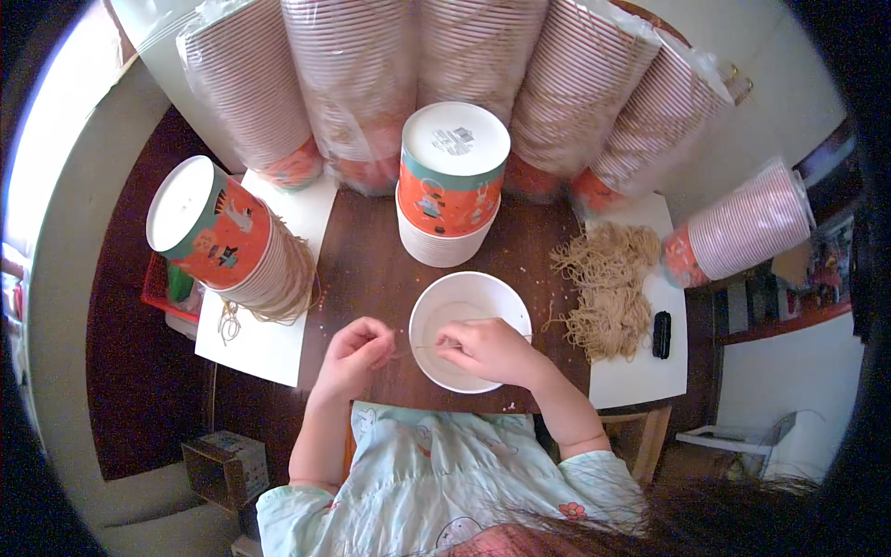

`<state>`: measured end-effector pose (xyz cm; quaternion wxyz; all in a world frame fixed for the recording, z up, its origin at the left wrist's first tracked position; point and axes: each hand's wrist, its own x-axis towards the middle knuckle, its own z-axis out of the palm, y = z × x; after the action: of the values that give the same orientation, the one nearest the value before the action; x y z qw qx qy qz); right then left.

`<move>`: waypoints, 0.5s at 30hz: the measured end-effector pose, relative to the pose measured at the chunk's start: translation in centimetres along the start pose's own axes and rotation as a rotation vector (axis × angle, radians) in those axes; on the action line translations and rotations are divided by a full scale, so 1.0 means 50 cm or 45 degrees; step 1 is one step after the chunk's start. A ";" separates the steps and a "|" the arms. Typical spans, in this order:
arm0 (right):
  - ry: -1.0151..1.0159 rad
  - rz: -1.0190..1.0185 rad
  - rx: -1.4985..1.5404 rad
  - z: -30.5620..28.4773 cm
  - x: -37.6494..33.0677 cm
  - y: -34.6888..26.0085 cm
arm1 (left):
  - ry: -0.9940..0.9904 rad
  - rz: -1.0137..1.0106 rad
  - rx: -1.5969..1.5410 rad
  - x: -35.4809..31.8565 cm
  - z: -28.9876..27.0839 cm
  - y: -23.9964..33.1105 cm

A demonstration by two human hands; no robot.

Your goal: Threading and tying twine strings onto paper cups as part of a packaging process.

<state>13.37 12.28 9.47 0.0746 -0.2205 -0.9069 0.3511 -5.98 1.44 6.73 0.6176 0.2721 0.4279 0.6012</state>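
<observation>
A white paper bucket (429,310) stands mouth up on the brown table in front of me. Above its opening is my right hand (487,351), fingers closed in a pinch. My left hand (357,355) is just left of the bucket, thumb and fingers pressed together. Between the two hands runs a faint thin tan cord (406,352), its ends hidden in my fingers. Behind the bucket stands an upside-down stack of paper buckets (450,200), the top one orange and teal with animal drawings.
At left, another upside-down bucket stack (227,237) is draped with tan cords. A heap of tan cords (608,288) lies on white board at right, beside a small black object (661,334). Plastic-wrapped bucket stacks (478,56) line the back; another wrapped stack (742,227) leans at right.
</observation>
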 end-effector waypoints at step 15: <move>0.364 -0.208 0.065 0.021 0.028 -0.006 | -0.094 -0.088 0.475 0.022 0.012 -0.029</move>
<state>11.70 12.09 8.87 0.2367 -0.1916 -0.8928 0.3319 -4.83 2.40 5.55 0.5921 0.3887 0.5181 0.4795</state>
